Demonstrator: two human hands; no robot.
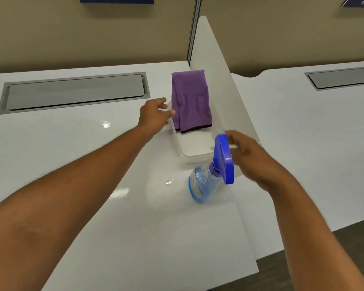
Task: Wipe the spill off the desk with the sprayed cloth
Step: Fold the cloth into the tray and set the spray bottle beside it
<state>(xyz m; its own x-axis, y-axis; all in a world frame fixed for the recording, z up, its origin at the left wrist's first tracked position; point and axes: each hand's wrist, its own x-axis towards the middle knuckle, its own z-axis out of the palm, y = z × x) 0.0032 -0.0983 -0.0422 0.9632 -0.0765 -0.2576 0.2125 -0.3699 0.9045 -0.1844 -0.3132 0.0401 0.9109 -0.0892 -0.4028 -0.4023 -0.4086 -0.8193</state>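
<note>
Cloth: the purple cloth (190, 101) lies folded in the far half of a clear plastic tray (194, 151), pushed up against the white divider (213, 80); it looks soft, light and limp — likely to sag and unfold when lifted.

Where to grip: probably a pinch through the bunched folds near its left edge, closest to the reaching hand, or at the black-trimmed near hem (thin there, so easy to pinch).

Left hand (156, 114): spread and empty, fingertips at the tray's left rim just beside the cloth; whether they touch the rim I cannot tell.

Right hand (248, 158): fingers loosely curled just behind the blue trigger head, blurred; whether it grips anything I cannot tell.

Spray bottle (210, 173): clear body, blue head, tilted and resting just in front of the tray — light and smooth plastic, easy to knock over.

Spill: a faint wet sheen with a small glint (168, 182) on the desk (93, 164), left of the bottle.

In the way: the tray's rim and the divider hem the cloth in, so lifting upward seems the clearest route; the bottle sits near the spill.

Further off: a grey cable hatch (75, 92), well apart.
</note>
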